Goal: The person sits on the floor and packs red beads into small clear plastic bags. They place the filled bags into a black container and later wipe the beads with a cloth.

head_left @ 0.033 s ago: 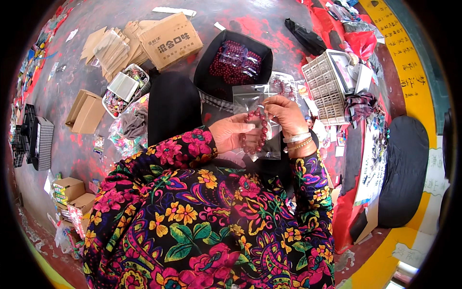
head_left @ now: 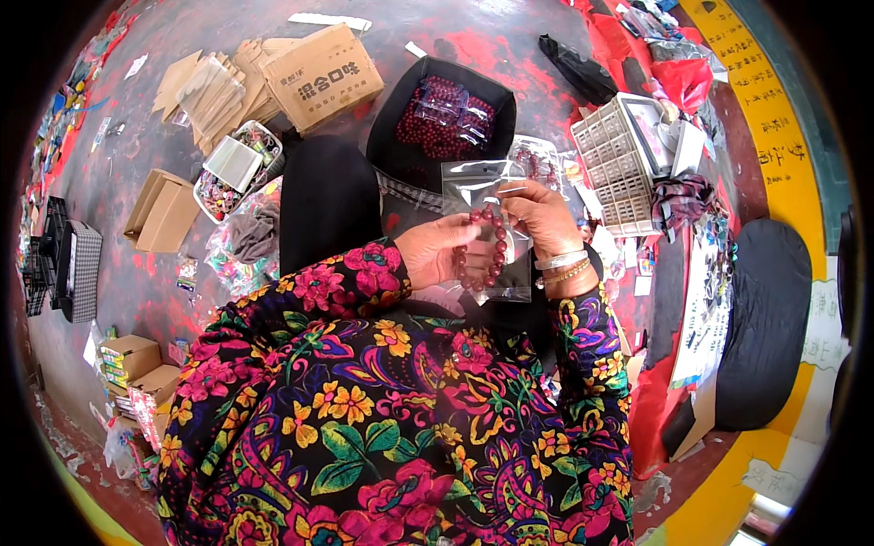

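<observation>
In front of my lap is a clear plastic bag [head_left: 462, 179] with a bracelet of round dark red beads [head_left: 498, 247] at its middle. Whether every bead lies inside the bag I cannot tell. My left hand [head_left: 432, 252] grips the bag and bracelet from the left, thumb in front and the other fingers partly hidden behind. From the right, my right hand [head_left: 539, 218] is closed on the bag's upper right part, near the top of the bead loop. Just beyond stands a black open bin [head_left: 382, 136] holding many dark red bead strings [head_left: 437, 127] and clear packets.
A cardboard box [head_left: 323, 77] and flattened cardboard [head_left: 214, 96] lie far left of the bin. A white basket [head_left: 202, 202] of small trinkets stands at left, near a small open carton [head_left: 162, 211]. White plastic baskets [head_left: 614, 164] are at right, with a black padded seat [head_left: 760, 328] farther right.
The bag has shifted very slightly, and the fingers of my right hand have moved a little at its upper part. Otherwise the scene looks the same.
</observation>
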`<action>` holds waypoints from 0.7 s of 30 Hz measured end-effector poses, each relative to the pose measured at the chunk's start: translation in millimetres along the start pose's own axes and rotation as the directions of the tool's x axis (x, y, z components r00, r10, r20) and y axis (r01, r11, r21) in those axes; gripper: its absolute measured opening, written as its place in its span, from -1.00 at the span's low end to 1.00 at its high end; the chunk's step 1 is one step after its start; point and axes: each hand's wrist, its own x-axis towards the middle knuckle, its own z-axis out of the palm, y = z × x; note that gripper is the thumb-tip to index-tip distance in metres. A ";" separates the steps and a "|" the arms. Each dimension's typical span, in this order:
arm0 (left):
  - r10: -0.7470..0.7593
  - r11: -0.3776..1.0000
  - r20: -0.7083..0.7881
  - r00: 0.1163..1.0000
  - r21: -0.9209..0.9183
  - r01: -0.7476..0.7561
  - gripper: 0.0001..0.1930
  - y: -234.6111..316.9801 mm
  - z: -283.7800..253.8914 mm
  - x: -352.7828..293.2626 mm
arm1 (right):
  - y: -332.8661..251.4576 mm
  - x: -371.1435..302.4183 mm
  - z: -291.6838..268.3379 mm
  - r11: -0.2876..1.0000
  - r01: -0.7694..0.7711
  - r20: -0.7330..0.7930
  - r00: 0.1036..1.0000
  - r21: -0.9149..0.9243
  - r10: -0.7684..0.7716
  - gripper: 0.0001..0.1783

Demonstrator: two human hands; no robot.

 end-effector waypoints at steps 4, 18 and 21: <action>-0.024 0.997 0.035 0.999 -0.076 0.026 -0.65 5.2 6.8 -2.5 | 5.2 5.1 -5.7 0.999 -0.028 0.001 1.000 -0.022 0.028 -0.80; 0.223 0.965 -0.125 0.967 -0.110 -0.237 -0.63 10.8 -22.3 1.5 | 7.0 -14.3 12.0 0.998 -0.059 0.070 0.996 -0.036 0.061 -0.80; 0.135 0.982 -0.180 0.974 -0.105 -0.156 -0.61 8.3 -18.5 -0.6 | -2.0 -15.6 11.1 0.985 -0.005 -0.028 1.000 -0.172 0.000 -0.80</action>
